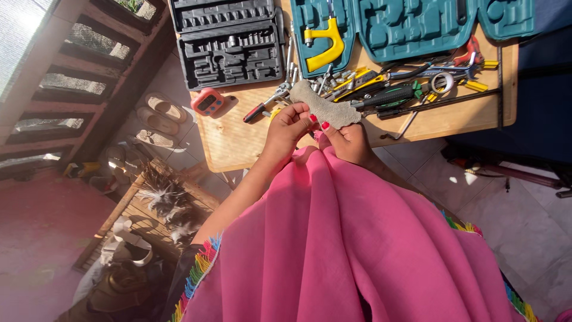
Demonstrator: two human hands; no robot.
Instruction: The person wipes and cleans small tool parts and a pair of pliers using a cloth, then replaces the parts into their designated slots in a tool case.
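Note:
Both my hands hold a grey-brown, flat, bone-shaped piece of rough material (pixel 325 107) over the near edge of a wooden table (pixel 238 140). My left hand (pixel 288 128) pinches its lower left part with red-nailed fingers. My right hand (pixel 348 142) grips it from below on the right. A pink garment (pixel 333 238) covers my arms and lap below the hands.
On the table lie a black moulded tool case (pixel 229 42), a teal tool case (pixel 411 24) with a yellow-handled tool (pixel 325 45), a red digital timer (pixel 207 102), a ratchet (pixel 265 102) and several loose screwdrivers and pliers (pixel 405 89). Sandals (pixel 161 116) and shoes lie on the floor at left.

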